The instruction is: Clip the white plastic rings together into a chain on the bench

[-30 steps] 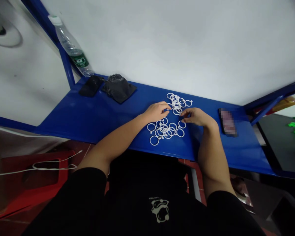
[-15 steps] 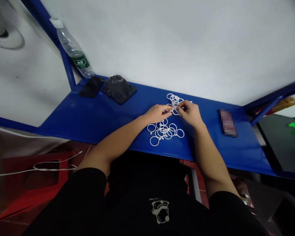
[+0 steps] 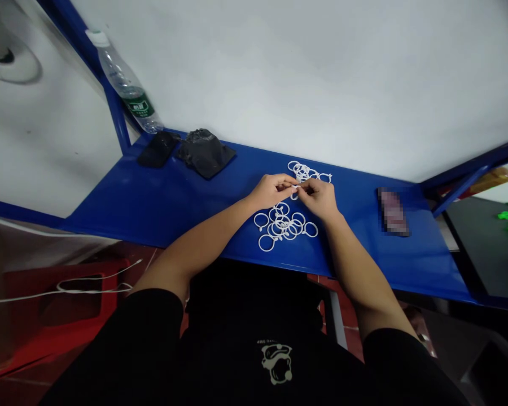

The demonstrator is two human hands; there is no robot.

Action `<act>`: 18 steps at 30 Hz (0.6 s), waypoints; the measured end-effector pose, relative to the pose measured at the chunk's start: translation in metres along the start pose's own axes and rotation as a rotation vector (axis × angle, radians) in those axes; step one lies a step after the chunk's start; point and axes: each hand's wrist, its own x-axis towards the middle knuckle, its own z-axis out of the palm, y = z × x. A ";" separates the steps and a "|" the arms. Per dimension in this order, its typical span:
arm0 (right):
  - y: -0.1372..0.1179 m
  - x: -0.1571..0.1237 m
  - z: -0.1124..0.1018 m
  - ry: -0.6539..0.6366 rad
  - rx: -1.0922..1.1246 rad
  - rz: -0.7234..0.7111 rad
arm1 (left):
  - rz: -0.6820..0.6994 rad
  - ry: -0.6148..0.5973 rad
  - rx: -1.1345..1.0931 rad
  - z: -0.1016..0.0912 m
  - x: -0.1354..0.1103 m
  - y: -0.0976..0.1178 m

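Between my two hands is a white curtain ring (image 3: 294, 196), its lower curve showing beneath the fingertips. My left hand (image 3: 271, 190) pinches it from the left. From the right, my right hand (image 3: 320, 198) closes thumb and fingers on the same ring, and the fingertips of both hands nearly meet. The fingers hide the ring's upper part. Nearer to me lies a loose pile of white curtain rings (image 3: 283, 227), each with a small eyelet. Another cluster of such rings (image 3: 301, 171) lies just beyond my hands, near the wall.
The blue table (image 3: 122, 197) runs along a white wall. At the back left are a plastic bottle (image 3: 129, 93), a black flat object (image 3: 157, 150) and a dark drawstring bag (image 3: 204, 153). A blurred phone-like object (image 3: 392, 211) lies right. A red stool (image 3: 68, 299) stands lower left.
My right hand has moved left towards my left hand, with the ring now drawn between their fingertips. More of the far cluster shows. The near pile stays put.
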 end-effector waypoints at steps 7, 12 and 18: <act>-0.001 0.000 -0.001 -0.016 0.037 -0.019 | -0.032 0.047 0.077 -0.003 0.003 0.000; -0.002 0.000 -0.001 -0.017 0.032 -0.028 | -0.018 0.031 0.087 -0.004 0.004 0.000; -0.009 0.000 -0.001 -0.087 0.066 -0.051 | -0.042 0.051 0.157 -0.007 0.004 -0.001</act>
